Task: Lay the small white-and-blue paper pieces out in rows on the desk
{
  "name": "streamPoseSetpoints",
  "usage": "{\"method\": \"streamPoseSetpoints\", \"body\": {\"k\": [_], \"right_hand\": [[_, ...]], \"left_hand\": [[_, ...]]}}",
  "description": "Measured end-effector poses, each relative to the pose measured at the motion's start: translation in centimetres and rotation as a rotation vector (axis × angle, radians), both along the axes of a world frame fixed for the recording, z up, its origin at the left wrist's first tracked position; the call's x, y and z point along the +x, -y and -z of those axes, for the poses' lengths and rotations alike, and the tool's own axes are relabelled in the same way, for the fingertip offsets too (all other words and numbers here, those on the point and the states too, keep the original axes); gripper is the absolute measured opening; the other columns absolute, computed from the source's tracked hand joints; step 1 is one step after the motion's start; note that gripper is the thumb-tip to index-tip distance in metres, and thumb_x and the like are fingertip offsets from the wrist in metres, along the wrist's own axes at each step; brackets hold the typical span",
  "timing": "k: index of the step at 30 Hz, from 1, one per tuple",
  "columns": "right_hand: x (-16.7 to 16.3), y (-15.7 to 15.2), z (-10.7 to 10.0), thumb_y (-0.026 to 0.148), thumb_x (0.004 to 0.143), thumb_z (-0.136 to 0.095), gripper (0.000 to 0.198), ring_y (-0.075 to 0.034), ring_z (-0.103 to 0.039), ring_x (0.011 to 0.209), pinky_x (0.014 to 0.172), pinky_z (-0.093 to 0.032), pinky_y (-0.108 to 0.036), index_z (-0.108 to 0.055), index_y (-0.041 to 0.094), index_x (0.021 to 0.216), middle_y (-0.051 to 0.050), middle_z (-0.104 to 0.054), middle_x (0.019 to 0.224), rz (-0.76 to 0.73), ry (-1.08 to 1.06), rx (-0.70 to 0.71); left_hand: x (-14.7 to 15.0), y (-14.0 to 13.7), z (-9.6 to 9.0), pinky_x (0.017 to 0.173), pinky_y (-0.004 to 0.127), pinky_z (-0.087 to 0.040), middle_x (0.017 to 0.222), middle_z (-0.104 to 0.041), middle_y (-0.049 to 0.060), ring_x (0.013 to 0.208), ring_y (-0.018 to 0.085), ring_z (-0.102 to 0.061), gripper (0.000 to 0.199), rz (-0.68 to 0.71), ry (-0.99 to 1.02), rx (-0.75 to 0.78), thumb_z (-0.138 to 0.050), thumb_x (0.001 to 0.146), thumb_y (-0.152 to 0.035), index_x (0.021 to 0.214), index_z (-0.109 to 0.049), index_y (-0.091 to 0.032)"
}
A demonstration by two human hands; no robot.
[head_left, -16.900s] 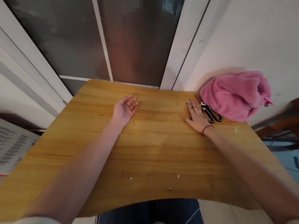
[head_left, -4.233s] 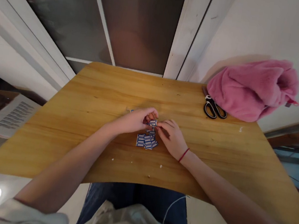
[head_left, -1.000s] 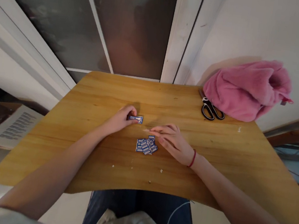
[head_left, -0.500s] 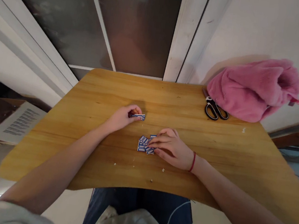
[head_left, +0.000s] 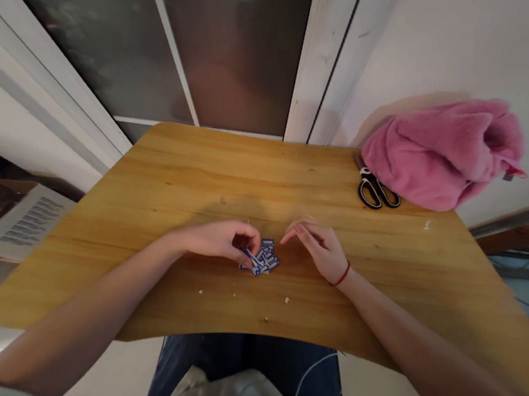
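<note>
A small overlapping pile of blue-and-white paper cards (head_left: 268, 257) lies on the wooden table (head_left: 190, 169), in front of my body. My left hand (head_left: 222, 239) is over the pile's left side, thumb and fingers pinched on a blue-edged card (head_left: 250, 259). How many cards that hand holds is hidden by the fingers and the pile. To the right of the pile, my right hand (head_left: 319, 247) is raised slightly, apart from the cards. Its fingers stretch leftward with nothing visible in them, and a red cord (head_left: 344, 273) circles the wrist.
Black-handled scissors (head_left: 376, 193) lie at the back right, partly under a pink plush cloth (head_left: 440, 156) against the wall. White scraps (head_left: 287, 300) dot the table near its front edge. An open cardboard box (head_left: 30, 222) stands on the left, beyond the table.
My left hand has come down and right with its cards, from behind the pile onto its left side. My right hand has let go of the pile and drawn back to the right.
</note>
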State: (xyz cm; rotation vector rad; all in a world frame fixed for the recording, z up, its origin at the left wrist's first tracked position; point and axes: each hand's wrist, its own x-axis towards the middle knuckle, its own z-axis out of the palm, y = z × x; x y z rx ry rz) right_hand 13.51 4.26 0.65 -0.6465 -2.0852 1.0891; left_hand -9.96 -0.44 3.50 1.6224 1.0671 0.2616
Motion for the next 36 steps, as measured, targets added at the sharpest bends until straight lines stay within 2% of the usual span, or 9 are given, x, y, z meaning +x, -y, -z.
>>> {"method": "streamPoseSetpoints", "body": {"k": [5, 10, 14, 18, 23, 27, 30, 33, 36], "right_hand": [[-0.3, -0.1, 0.1, 0.038, 0.096, -0.039, 0.042, -0.015, -0.056, 0.077, 0.075, -0.041, -0.029, -0.069, 0.017, 0.075, -0.004, -0.062, 0.078, 0.033, 0.025, -0.024], [-0.4, 0.2, 0.4, 0.047, 0.094, -0.037, 0.049, -0.012, -0.052, 0.062, 0.061, -0.039, -0.025, -0.069, 0.017, 0.072, -0.002, -0.056, 0.062, 0.167, 0.112, -0.067], [-0.4, 0.2, 1.1, 0.045, 0.094, -0.038, 0.05, -0.009, -0.04, 0.046, 0.049, -0.027, -0.025, -0.071, 0.016, 0.07, 0.001, -0.046, 0.049, 0.29, 0.291, -0.025], [-0.5, 0.0, 1.4, 0.034, 0.093, -0.042, 0.04, -0.011, -0.048, 0.056, 0.06, -0.033, -0.026, -0.071, 0.016, 0.073, -0.002, -0.059, 0.062, 0.186, 0.363, 0.145], [-0.8, 0.1, 1.5, 0.033, 0.095, -0.041, 0.042, -0.01, -0.041, 0.054, 0.063, -0.028, -0.027, -0.063, 0.016, 0.064, 0.001, -0.047, 0.053, 0.088, 0.417, 0.244], [-1.1, 0.6, 1.4, 0.033, 0.095, -0.041, 0.043, -0.009, -0.043, 0.059, 0.067, -0.026, -0.028, -0.056, 0.014, 0.059, 0.001, -0.049, 0.057, -0.011, 0.452, 0.311], [-1.2, 0.9, 1.2, 0.033, 0.094, -0.043, 0.04, -0.009, -0.045, 0.06, 0.067, -0.028, -0.028, -0.06, 0.015, 0.063, 0.001, -0.054, 0.061, -0.017, 0.429, 0.257], [-1.0, 0.9, 1.0, 0.035, 0.095, -0.04, 0.042, -0.009, -0.045, 0.054, 0.058, -0.029, -0.026, -0.064, 0.016, 0.065, 0.0, -0.055, 0.058, 0.123, 0.378, 0.136], [-0.5, 0.7, 0.9, 0.034, 0.094, -0.04, 0.042, -0.009, -0.043, 0.051, 0.054, -0.028, -0.026, -0.067, 0.016, 0.066, -0.001, -0.057, 0.058, 0.182, 0.381, 0.126]], "left_hand": [[0.5, 0.0, 1.2, 0.071, 0.027, -0.04, 0.091, -0.048, 0.001, 0.081, 0.014, -0.048, 0.023, 0.014, -0.181, 0.276, -0.067, 0.073, -0.038, 0.087, -0.059, -0.021], [0.1, 0.0, 1.2, 0.085, 0.031, -0.04, 0.105, -0.044, 0.002, 0.098, 0.019, -0.047, 0.042, -0.061, -0.243, 0.369, -0.069, 0.07, -0.042, 0.106, -0.055, -0.026], [-0.2, 0.1, 0.8, 0.095, 0.034, -0.035, 0.111, -0.044, 0.002, 0.109, 0.022, -0.043, 0.05, -0.049, -0.318, 0.367, -0.072, 0.067, -0.042, 0.111, -0.053, -0.028], [-0.1, 0.2, 1.2, 0.097, 0.034, -0.035, 0.11, -0.043, 0.002, 0.11, 0.022, -0.043, 0.048, -0.011, -0.3, 0.402, -0.072, 0.068, -0.036, 0.113, -0.054, -0.031], [0.5, 0.3, 1.8, 0.096, 0.036, -0.037, 0.109, -0.044, 0.003, 0.109, 0.022, -0.044, 0.047, -0.003, -0.275, 0.444, -0.071, 0.07, -0.029, 0.113, -0.053, -0.028], [0.6, 0.3, 2.1, 0.098, 0.039, -0.036, 0.11, -0.044, 0.004, 0.111, 0.023, -0.043, 0.046, 0.005, -0.239, 0.466, -0.07, 0.07, -0.028, 0.113, -0.053, -0.028], [0.7, 0.3, 2.2, 0.099, 0.038, -0.036, 0.11, -0.044, 0.004, 0.111, 0.023, -0.043, 0.045, -0.002, -0.24, 0.47, -0.069, 0.07, -0.027, 0.112, -0.053, -0.027], [0.8, 0.3, 2.2, 0.099, 0.037, -0.035, 0.11, -0.044, 0.003, 0.11, 0.022, -0.043, 0.04, -0.007, -0.238, 0.458, -0.07, 0.07, -0.029, 0.108, -0.055, -0.027], [0.8, 0.3, 2.1, 0.099, 0.036, -0.035, 0.11, -0.044, 0.003, 0.111, 0.021, -0.043, 0.033, -0.006, -0.243, 0.44, -0.069, 0.07, -0.028, 0.101, -0.057, -0.026]]}}
